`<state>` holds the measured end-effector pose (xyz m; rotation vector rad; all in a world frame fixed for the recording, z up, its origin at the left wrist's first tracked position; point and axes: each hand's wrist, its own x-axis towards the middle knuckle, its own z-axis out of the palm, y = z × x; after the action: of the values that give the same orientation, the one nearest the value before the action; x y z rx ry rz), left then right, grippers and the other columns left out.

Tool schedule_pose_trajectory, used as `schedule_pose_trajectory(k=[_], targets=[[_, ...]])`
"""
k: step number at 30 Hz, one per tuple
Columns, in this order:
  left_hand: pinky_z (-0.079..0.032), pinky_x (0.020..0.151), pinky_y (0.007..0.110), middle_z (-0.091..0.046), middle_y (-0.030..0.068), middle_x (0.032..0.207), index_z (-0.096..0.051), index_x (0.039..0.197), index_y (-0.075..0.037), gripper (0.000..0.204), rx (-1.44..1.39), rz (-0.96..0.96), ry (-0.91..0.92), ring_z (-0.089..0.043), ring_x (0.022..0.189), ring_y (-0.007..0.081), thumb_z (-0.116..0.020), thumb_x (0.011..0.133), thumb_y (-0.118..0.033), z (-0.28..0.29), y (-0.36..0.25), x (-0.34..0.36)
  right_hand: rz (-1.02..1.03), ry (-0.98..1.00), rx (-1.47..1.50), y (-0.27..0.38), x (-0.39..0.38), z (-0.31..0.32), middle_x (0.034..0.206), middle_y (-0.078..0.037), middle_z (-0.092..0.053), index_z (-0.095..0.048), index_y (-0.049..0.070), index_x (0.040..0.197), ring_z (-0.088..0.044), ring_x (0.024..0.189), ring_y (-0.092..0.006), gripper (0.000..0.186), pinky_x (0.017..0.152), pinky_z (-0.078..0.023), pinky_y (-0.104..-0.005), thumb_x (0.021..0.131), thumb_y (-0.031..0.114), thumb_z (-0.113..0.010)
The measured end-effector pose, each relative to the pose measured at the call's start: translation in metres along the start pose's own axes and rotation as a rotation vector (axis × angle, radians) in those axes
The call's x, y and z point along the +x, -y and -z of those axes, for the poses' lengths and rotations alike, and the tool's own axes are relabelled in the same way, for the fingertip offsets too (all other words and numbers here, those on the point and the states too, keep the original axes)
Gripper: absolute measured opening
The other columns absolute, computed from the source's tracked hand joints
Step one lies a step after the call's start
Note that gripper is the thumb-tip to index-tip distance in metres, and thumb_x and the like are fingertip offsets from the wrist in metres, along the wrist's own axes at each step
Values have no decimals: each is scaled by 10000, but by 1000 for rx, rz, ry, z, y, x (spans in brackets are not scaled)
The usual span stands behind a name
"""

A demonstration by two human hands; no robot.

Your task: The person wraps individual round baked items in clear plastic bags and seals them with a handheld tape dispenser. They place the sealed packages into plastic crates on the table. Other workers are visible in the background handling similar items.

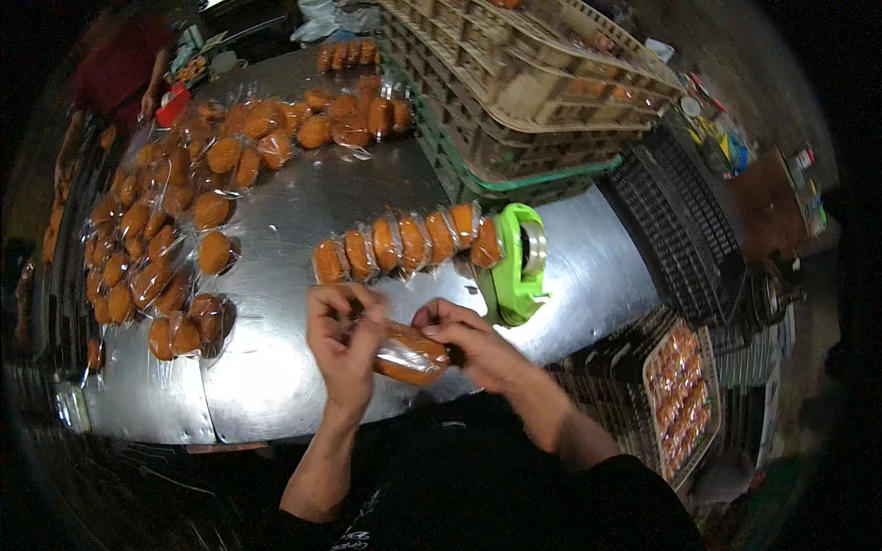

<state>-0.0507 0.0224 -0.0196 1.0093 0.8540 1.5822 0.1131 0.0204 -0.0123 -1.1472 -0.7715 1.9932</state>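
Observation:
Between my hands, over the near part of the metal table, is a brown bread roll (411, 356) in clear plastic wrap. My left hand (342, 335) is closed at its left end, fingers pinched together by the film. At the other end, my right hand (467, 342) grips the roll with thumb and fingers. Just beyond them stands a row of wrapped bread rolls (413, 241), side by side. A bright green tape dispenser (520, 298) with a roll of tape sits at the row's right end. Many bagged bread rolls (147, 234) lie heaped on the left.
Stacked plastic crates (514, 92), beige above green, stand at the far right of the metal table (276, 312). Black crates (675, 225) are beside it. Lower right, a crate (707, 367) holds wrapped goods. A person in a red top (115, 69) is at the far left.

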Motion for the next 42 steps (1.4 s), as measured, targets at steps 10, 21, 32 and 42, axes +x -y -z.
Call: schedule_pose_trajectory(k=[10,21,32,42], targets=[[-390,1049,373,-447,219,1352,-316,1418,82,762,418,331,-263,-455,1257,288,-738,852,-206,94,32,59,531,-268,-613,54,157,-1,953,-13,-608,-588,26,1030,-564,928,-100,181,836,-448,-268,957,189,-565],[-357,1064,382,-489,166,1335,-490,1323,13,522,392,483,-432,-464,1233,265,-641,918,-280,141,21,94,493,-816,-832,99,417,45,1190,-128,-580,-590,51,1180,-588,1058,-263,289,914,-463,-397,951,228,-586],[-375,1047,362,-557,157,1286,-525,1241,9,382,406,164,-152,-505,1219,244,-630,927,-183,87,29,126,864,-556,-694,81,247,11,1079,-188,-586,-504,11,1146,-581,999,-369,383,842,-462,-449,830,116,-691],[-442,974,317,-627,143,1141,-525,1206,31,308,225,248,-237,-580,1086,195,-588,953,-133,73,9,77,396,-899,-848,85,334,22,1291,-263,-450,-232,7,1355,-467,1209,-412,935,1010,-402,-464,706,305,-836]])
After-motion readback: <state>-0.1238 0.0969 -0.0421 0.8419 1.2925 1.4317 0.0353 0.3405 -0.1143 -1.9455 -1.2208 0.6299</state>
